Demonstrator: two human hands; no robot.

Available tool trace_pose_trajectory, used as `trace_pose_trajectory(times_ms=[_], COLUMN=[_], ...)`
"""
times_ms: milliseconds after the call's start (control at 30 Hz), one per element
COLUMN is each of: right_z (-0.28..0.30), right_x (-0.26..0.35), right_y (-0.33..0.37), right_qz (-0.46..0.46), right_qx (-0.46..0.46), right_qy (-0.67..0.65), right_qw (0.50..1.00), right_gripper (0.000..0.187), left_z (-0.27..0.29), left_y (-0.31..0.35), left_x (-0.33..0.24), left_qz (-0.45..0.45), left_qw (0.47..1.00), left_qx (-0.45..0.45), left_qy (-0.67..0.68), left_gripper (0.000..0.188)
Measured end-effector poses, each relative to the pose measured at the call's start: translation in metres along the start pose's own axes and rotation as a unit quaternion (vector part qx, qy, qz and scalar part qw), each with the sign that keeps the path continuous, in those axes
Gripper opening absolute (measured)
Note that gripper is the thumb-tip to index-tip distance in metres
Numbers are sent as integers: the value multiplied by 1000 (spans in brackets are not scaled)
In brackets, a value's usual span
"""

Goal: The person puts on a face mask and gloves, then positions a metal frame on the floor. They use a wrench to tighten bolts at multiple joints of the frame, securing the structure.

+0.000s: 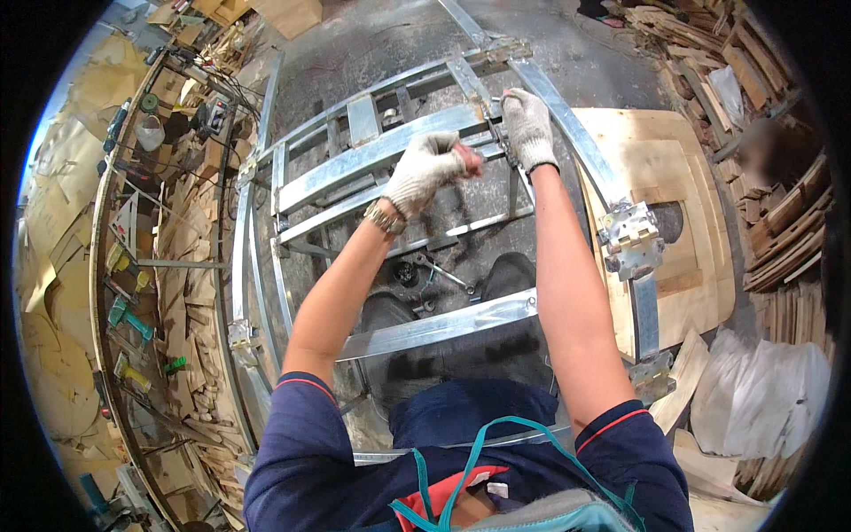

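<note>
The silver metal frame (346, 169) stands in front of you above the floor, its bars reaching around both your sides. Your right hand (529, 129), in a whitish knit glove, is curled at the joint on its far right part; you hide whatever the fingers may pinch. Your left hand (428, 168), gloved too, bends over the wide crossbar, fingers curled in, and I cannot tell whether they grip anything. Beneath the bars you have a dark, stained grey floor (603, 75). Just right of the frame is a pale wooden panel (705, 208); beyond it come crumpled clear plastic (762, 390) and stacked timber strips (793, 222). To your left, wood scraps (191, 328) lie heaped beside a shelf holding a green tool (131, 316), with yellowish sheets (53, 275) farther out.
</note>
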State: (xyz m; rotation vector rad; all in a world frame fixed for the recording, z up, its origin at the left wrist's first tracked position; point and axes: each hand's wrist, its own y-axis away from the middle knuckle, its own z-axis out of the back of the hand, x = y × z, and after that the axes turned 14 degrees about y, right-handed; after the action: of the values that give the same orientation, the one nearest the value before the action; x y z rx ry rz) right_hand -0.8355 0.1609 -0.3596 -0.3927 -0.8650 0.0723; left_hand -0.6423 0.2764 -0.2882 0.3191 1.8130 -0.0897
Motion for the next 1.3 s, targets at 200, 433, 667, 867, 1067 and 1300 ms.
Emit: trace_pose_trajectory(times_ms=[200, 433, 667, 867, 1067, 1300], right_z=[5, 8, 3, 5, -2, -5], right_x=[20, 23, 15, 19, 11, 4], right_y=[7, 8, 6, 8, 6, 1], right_qz=[-2, -17, 16, 35, 44, 73], right_qx=[32, 54, 24, 37, 74, 94], right_qy=[-46, -34, 3, 12, 9, 0], right_qw=[998, 998, 1000, 999, 996, 993], right_gripper=[32, 35, 36, 37, 35, 36], left_z=[10, 10, 9, 12, 6, -14], left_y=[-59, -73, -78, -78, -73, -62], left_x=[23, 32, 30, 30, 27, 28], left_qz=[-80, -84, -43, -32, -98, -219], left_qw=[977, 970, 975, 975, 976, 966], left_qx=[-101, -121, -126, -110, -108, -132], left_qy=[170, 193, 180, 188, 163, 29], left_gripper=[18, 15, 11, 11, 25, 14])
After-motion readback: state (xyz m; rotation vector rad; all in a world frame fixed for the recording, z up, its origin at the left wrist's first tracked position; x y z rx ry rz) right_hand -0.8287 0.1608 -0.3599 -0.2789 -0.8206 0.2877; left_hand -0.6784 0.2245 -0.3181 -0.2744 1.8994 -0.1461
